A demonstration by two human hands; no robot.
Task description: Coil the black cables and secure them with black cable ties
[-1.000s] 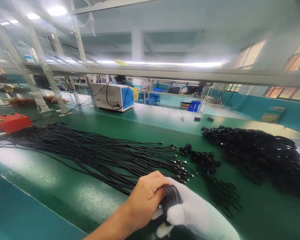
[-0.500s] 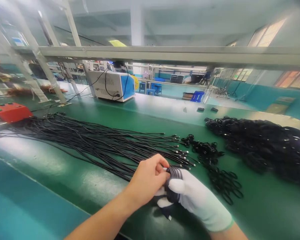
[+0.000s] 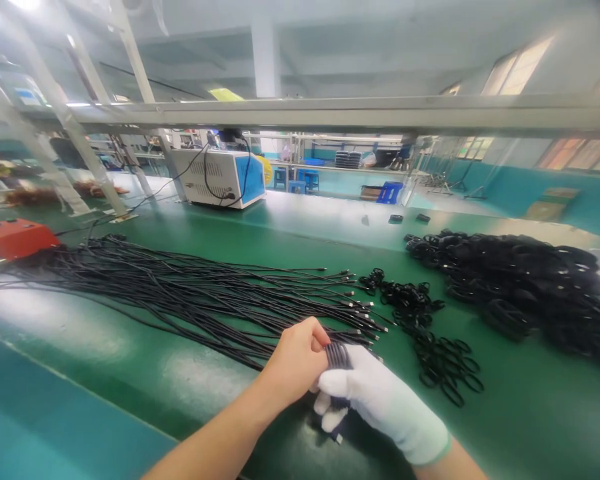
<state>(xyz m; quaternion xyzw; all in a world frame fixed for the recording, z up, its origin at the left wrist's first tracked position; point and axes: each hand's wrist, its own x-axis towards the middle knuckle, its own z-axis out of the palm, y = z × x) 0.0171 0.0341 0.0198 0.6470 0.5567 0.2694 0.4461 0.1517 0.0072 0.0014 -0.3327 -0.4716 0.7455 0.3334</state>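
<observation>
A coiled black cable (image 3: 338, 357) is held above the green table, a connector hanging below it. My right hand (image 3: 365, 387), in a white glove, wraps round the coil with the thumb across its front. Bare and curled, my left hand (image 3: 297, 357) presses its fingers against the coil's left side; the fingertips are partly hidden. Behind both hands, long straight black cables (image 3: 190, 287) lie side by side, their connector ends near the middle. Small black loops (image 3: 450, 367) are scattered to the right of my hands.
A big heap of coiled black cables (image 3: 520, 287) covers the right side. A white and blue machine (image 3: 220, 177) stands at the back, and a red box (image 3: 17, 238) at the left. A metal rail (image 3: 330, 115) crosses above the green table (image 3: 300, 230).
The view has shifted slightly. My right gloved fingers have closed further round the coil, and my left fingers have shifted behind its left edge.
</observation>
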